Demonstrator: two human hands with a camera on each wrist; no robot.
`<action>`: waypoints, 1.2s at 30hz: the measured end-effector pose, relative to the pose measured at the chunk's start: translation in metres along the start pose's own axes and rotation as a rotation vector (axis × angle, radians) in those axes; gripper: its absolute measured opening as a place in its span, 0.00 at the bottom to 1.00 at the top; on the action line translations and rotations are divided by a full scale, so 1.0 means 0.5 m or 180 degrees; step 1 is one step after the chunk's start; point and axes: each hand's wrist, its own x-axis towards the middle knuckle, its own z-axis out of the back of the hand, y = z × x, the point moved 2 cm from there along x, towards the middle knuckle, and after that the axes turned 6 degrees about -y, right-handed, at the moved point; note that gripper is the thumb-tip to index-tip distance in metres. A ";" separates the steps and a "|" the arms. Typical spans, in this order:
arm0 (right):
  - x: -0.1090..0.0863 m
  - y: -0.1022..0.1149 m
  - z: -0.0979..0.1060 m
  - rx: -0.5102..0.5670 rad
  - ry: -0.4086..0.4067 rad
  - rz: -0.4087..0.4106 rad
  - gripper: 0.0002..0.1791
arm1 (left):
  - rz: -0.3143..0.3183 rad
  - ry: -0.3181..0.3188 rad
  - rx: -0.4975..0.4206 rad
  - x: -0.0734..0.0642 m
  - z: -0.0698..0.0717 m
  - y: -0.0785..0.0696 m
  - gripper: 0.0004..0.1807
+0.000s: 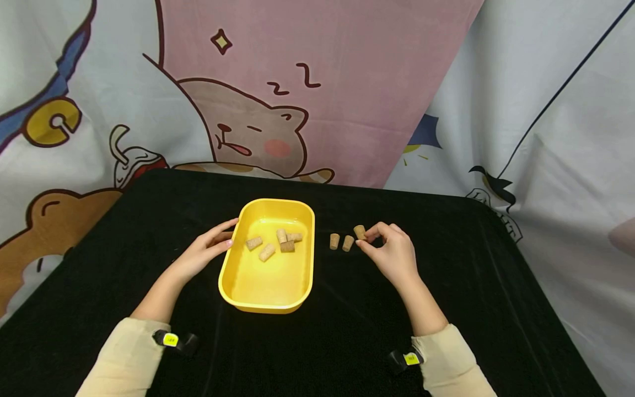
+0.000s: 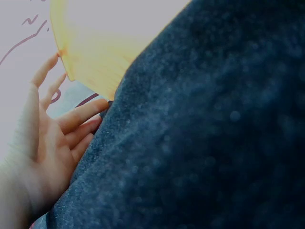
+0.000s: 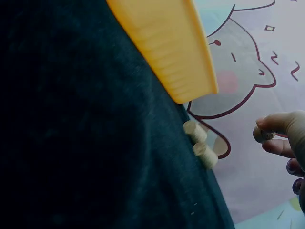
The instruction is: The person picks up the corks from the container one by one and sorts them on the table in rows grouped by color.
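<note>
head view takes in a printed backdrop point(image 1: 377, 71), the largest thing, with a drowsy cartoon animal on it, behind a table spread with black cloth point(image 1: 347, 331). on the cloth stands a yellow tray point(image 1: 265, 284), between the two hands and nearer the left one. pale sleeves point(image 1: 126, 353) cover both forearms.

the left hand point(image 1: 200, 252) is at the tray's left side, its fingers spread and fairly straight, grasping nothing; a fingertip and the thumb touch the tray by its rim, and the left wrist view shows the palm clear of it. the right hand point(image 1: 394, 253) is off to the tray's other side, thumb and forefinger pinching one cork point(image 1: 359, 231). that held cork tilts and pokes out past the fingertips, away from the palm; in the right wrist view the pinch partly covers it. a small black device with a yellow label point(image 1: 171, 339) sits at each cuff.

smallest are the other corks. two loose corks point(image 1: 334, 241) stand near each other on the cloth, between the tray and the right fingertips, just beside the thumb but not touched. five corks point(image 1: 267, 252) lie inside the tray, three of them bunched together, all apart from the left fingers.
</note>
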 end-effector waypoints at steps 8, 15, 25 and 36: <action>-0.012 -0.032 -0.018 -0.0174 0.0051 -0.0095 0.10 | 0.0005 0.0006 -0.0012 0.000 0.001 0.000 0.29; -0.022 -0.056 -0.031 -0.0254 0.0112 -0.0204 0.11 | -0.0023 0.0008 -0.0014 -0.001 0.001 -0.002 0.29; -0.033 -0.081 -0.056 -0.0214 0.0324 -0.0550 0.11 | -0.0037 -0.0002 -0.0008 -0.001 0.000 0.000 0.29; -0.039 -0.093 -0.075 -0.0058 0.0459 -0.0780 0.12 | 0.0005 0.0005 -0.0024 0.000 0.000 -0.003 0.29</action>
